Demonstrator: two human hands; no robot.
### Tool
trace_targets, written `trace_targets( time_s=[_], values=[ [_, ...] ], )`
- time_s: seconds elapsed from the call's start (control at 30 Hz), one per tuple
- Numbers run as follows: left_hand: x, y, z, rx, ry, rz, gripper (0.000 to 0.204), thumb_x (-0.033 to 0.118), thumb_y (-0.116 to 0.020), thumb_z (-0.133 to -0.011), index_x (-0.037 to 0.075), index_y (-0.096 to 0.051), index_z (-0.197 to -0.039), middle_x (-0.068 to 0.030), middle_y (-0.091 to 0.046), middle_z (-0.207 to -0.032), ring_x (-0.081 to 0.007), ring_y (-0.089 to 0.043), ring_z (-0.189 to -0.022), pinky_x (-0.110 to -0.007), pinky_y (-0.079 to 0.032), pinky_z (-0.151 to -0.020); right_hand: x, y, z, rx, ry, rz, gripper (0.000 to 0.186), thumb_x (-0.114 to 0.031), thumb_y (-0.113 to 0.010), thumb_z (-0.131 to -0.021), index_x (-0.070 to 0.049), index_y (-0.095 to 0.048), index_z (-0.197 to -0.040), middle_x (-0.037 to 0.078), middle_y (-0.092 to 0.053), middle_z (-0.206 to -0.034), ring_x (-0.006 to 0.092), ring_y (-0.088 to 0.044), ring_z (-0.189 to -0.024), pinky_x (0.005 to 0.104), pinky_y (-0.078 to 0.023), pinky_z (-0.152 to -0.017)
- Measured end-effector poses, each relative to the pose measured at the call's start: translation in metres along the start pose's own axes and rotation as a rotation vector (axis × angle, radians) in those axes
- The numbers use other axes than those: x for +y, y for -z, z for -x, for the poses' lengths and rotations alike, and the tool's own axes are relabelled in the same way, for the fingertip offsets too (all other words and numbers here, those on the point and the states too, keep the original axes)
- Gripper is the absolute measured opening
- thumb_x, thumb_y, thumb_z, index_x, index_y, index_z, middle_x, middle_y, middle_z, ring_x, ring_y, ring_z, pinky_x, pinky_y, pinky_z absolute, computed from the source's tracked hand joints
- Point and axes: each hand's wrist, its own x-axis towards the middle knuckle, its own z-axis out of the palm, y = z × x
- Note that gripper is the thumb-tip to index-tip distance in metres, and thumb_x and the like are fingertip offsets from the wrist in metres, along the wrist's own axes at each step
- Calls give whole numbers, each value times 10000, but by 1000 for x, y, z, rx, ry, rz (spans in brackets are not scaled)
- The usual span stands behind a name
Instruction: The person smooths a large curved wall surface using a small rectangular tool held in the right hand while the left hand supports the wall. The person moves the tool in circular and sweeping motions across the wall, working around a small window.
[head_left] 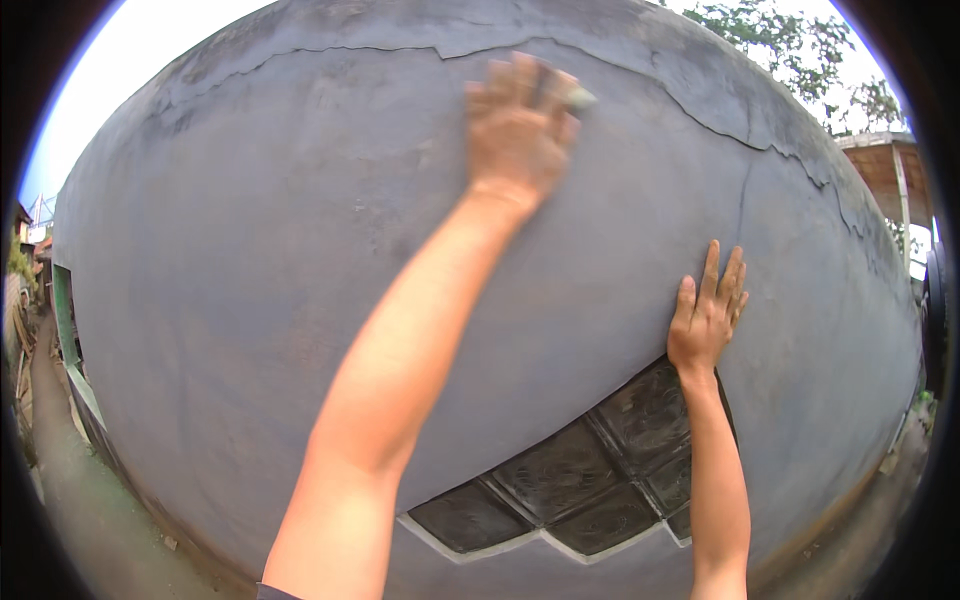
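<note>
My left hand is raised high against a grey plastered wall, smeared by motion. A small pale, greenish-white piece pokes out beside its index finger, above the thumb. The hand appears to hold this piece against the wall, but most of it is hidden and its kind cannot be made out. Lower and to the right, my right hand rests on the wall with its fingers stretched upward and thumb apart, holding nothing. Its wrist is at the top of a dark tiled panel.
A jagged ridge of rougher plaster runs along the wall's top, with a thin crack below it at the right. Left lies a dirt path beside a green-edged opening. A roofed structure and tree stand beyond at right.
</note>
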Motion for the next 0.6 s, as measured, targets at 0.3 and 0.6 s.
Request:
trace_targets(
  time_s=[0.3,0.6],
  values=[
    [-104,-3,-22,117,436,-73,527,496,-456,-1118,343,-444,-1621,-204,-368,-1709,-458,-321,-1581,-585,-255,-1296,-1,0,-7,14,9,48,633,-462,-383,-1110,-211,-368,-1691,177,-233,-1775,379,-195,-1647,593,-148,-1323],
    [157,1,46,12,-141,422,530,399,-653,-1015,319,-571,-1533,-167,-413,-1697,-426,-384,-1555,-605,-302,-1260,8,-6,-10,42,16,-169,665,-485,-394,-1119,-161,-338,-1697,155,-238,-1778,345,-183,-1654,580,-136,-1328]
  ],
)
